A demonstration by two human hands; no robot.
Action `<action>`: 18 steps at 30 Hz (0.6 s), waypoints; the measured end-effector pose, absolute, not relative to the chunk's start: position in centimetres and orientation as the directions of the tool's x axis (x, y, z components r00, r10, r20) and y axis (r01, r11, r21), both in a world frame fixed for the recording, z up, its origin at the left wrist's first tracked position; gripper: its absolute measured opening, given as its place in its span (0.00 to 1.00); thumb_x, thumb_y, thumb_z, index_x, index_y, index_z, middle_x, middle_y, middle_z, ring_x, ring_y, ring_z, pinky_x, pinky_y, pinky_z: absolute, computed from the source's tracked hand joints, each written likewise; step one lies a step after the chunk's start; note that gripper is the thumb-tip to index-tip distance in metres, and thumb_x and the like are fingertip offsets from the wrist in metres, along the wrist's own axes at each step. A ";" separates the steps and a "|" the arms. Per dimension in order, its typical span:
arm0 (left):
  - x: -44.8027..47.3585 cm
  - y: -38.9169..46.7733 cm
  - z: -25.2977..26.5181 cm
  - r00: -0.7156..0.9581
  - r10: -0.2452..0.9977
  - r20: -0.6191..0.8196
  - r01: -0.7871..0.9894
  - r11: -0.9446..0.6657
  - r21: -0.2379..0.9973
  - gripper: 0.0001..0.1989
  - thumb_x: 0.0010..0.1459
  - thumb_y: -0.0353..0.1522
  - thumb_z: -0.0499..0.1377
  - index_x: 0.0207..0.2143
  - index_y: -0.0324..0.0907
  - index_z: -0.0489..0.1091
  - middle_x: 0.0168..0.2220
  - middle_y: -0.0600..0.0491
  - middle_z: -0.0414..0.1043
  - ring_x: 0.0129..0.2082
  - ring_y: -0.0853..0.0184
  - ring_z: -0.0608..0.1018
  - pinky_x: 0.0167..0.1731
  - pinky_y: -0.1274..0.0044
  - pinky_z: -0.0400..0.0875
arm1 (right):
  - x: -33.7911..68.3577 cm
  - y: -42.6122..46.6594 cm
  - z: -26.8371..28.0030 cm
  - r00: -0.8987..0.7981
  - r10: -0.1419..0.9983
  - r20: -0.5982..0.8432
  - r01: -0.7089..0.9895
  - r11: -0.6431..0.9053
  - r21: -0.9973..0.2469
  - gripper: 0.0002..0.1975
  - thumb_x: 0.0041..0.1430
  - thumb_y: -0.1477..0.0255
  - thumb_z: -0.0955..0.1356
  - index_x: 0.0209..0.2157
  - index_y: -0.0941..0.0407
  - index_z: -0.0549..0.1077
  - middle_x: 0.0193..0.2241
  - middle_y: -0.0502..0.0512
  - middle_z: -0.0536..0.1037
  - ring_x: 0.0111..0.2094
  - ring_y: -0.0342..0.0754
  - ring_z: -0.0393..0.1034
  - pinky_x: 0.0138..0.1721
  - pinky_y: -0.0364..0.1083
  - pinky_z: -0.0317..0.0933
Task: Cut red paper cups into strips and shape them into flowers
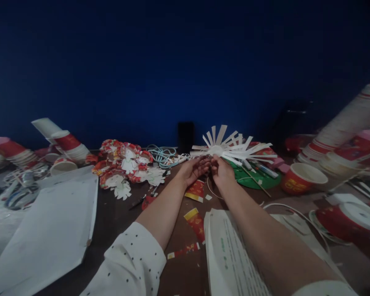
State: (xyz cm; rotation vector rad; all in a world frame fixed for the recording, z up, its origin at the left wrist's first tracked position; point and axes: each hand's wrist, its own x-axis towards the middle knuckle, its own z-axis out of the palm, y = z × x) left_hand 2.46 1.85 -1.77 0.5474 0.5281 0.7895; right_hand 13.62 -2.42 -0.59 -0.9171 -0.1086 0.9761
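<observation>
My left hand (197, 169) and my right hand (222, 169) are close together over the middle of the table. The fingers of both curl inward, and their tips almost meet. Whatever is between them is too small and dim to make out. Just behind the fingertips spreads a paper cup cut into white strips (217, 150), fanned out like a flower; I cannot tell whether the hands touch it. A thin pale curved strip (212, 191) hangs or lies below my right hand. Beneath my left hand lies a red and yellow paper scrap (195, 191).
Red paper cut-outs with white figures (128, 162) are heaped left of centre, beside a blue cord (162, 155). A white board (61, 218) lies at left. On the right are a green disc (255, 176) with pens, a red paper cup (304, 177), and tall cup stacks (348, 113).
</observation>
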 end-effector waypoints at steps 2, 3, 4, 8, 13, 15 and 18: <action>2.5 1.7 -1.5 0.516 0.835 -0.191 -0.619 0.517 0.591 0.12 0.66 0.33 0.55 0.42 0.33 0.73 0.39 0.42 0.79 0.33 0.69 0.80 0.32 0.81 0.75 | 13.7 -2.4 -0.5 0.597 0.742 -0.305 -0.665 0.245 -0.705 0.09 0.51 0.81 0.70 0.22 0.57 0.69 0.16 0.44 0.71 0.17 0.35 0.63 0.12 0.31 0.50; 2.6 1.6 -1.4 0.474 0.862 -0.180 -0.657 0.482 0.580 0.13 0.65 0.36 0.56 0.40 0.34 0.73 0.39 0.43 0.79 0.32 0.70 0.80 0.31 0.81 0.75 | 13.8 -2.4 -0.4 0.600 0.741 -0.301 -0.664 0.252 -0.704 0.09 0.51 0.81 0.70 0.22 0.57 0.69 0.16 0.44 0.71 0.17 0.35 0.62 0.12 0.31 0.50; 2.7 1.6 -1.4 0.442 0.880 -0.172 -0.672 0.452 0.587 0.13 0.64 0.37 0.58 0.38 0.35 0.73 0.39 0.43 0.79 0.32 0.71 0.79 0.31 0.81 0.75 | 13.8 -2.4 -0.4 0.603 0.740 -0.298 -0.662 0.257 -0.704 0.09 0.50 0.82 0.70 0.22 0.57 0.69 0.16 0.44 0.71 0.17 0.34 0.62 0.12 0.31 0.50; 3.8 1.0 -2.0 0.472 0.870 -0.146 -0.540 0.415 0.732 0.11 0.52 0.31 0.69 0.36 0.36 0.74 0.33 0.50 0.78 0.27 0.73 0.77 0.25 0.83 0.69 | 13.1 -2.4 -0.9 0.578 0.779 -0.242 -0.639 0.248 -0.728 0.08 0.46 0.80 0.73 0.23 0.57 0.69 0.17 0.44 0.72 0.16 0.35 0.62 0.13 0.32 0.52; 5.1 1.0 -3.0 0.333 0.930 -0.155 -0.611 0.338 0.716 0.16 0.47 0.37 0.71 0.26 0.37 0.69 0.18 0.59 0.66 0.17 0.76 0.67 0.19 0.82 0.60 | 11.0 -2.4 -2.1 0.530 0.834 -0.154 -0.595 0.237 -0.768 0.12 0.39 0.75 0.77 0.24 0.57 0.71 0.16 0.42 0.71 0.16 0.36 0.61 0.13 0.34 0.54; 5.1 1.2 -3.0 0.274 0.942 -0.192 -0.633 0.327 0.702 0.16 0.47 0.37 0.71 0.25 0.38 0.67 0.17 0.60 0.64 0.16 0.76 0.66 0.19 0.81 0.58 | 10.5 -2.3 -2.5 0.553 0.822 -0.134 -0.542 0.233 -0.807 0.14 0.37 0.73 0.78 0.27 0.56 0.74 0.19 0.43 0.75 0.18 0.37 0.65 0.15 0.35 0.56; 5.1 1.1 -2.7 0.260 0.945 -0.196 -0.637 0.321 0.701 0.15 0.46 0.33 0.70 0.24 0.38 0.66 0.18 0.60 0.65 0.17 0.77 0.66 0.19 0.82 0.58 | 10.7 -2.2 -2.7 0.575 0.812 -0.099 -0.476 0.234 -0.848 0.16 0.39 0.67 0.79 0.32 0.55 0.76 0.26 0.47 0.80 0.24 0.42 0.72 0.20 0.39 0.65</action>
